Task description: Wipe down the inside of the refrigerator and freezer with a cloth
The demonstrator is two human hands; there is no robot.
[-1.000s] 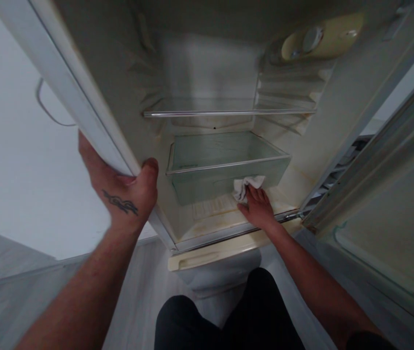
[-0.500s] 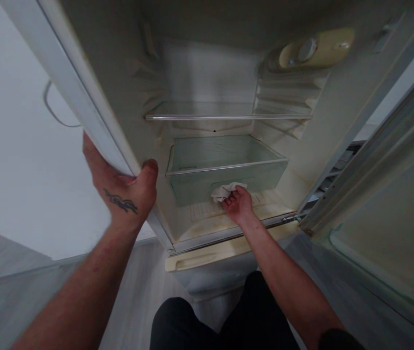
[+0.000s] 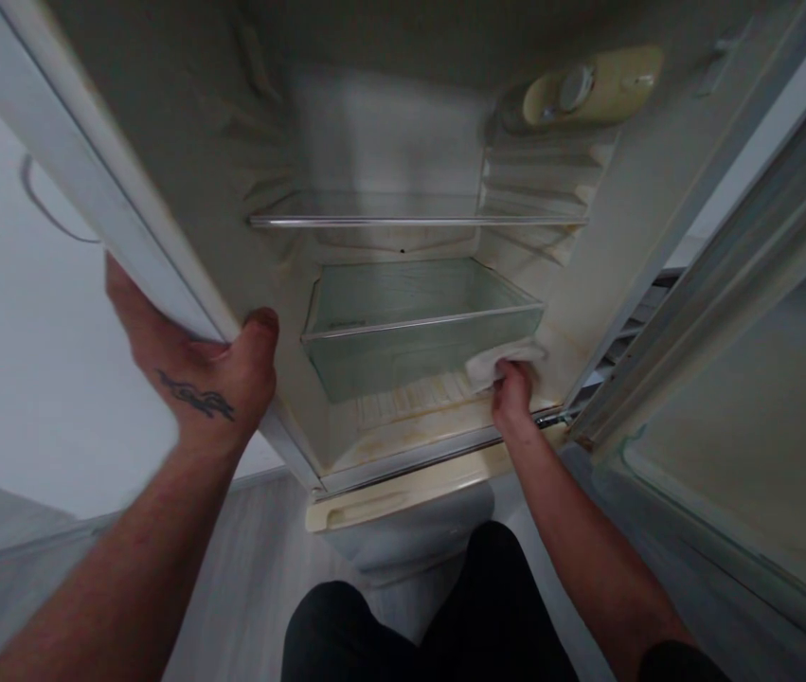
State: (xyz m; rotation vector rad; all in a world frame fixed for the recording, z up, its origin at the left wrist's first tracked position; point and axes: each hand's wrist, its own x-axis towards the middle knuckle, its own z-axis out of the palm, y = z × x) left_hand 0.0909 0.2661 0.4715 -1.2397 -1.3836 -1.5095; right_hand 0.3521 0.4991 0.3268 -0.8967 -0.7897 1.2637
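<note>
Fridge wide open, interior bare of food, shot from above w/ person crouched in front. R hand point(image 3: 512, 400) is low in the fridge, fingers curled around a white cloth point(image 3: 506, 363), which is bunched under them and pressed into the lower R inner corner, just beside the front R corner of the glass crisper drawer point(image 3: 420, 333). Light's dim, so hard to say if the cloth actually touches the drawer. L hand point(image 3: 204, 374) is clamped on the white side edge of the fridge cabinet point(image 3: 97, 180), thumb on the inner face, fingers round the outside; tattoo point(image 3: 195, 396) on back of that hand. Hands well apart, fridge opening btwn them, cloth only in the R one.

Above the drawer: glass shelf point(image 3: 417, 220) w/ metal front trim. Ribbed liner point(image 3: 403, 409) and yellowish stains point(image 3: 403, 438) on fridge floor, in front of and below the drawer. Cream lip point(image 3: 403, 499) along bottom front. Up top R, cream thermostat housing point(image 3: 591, 87) w/ round dial. Fridge door point(image 3: 750, 398) swung open on R. Person's dark trousers point(image 3: 409, 606) at bottom, grey floor point(image 3: 253, 568) beyond.
</note>
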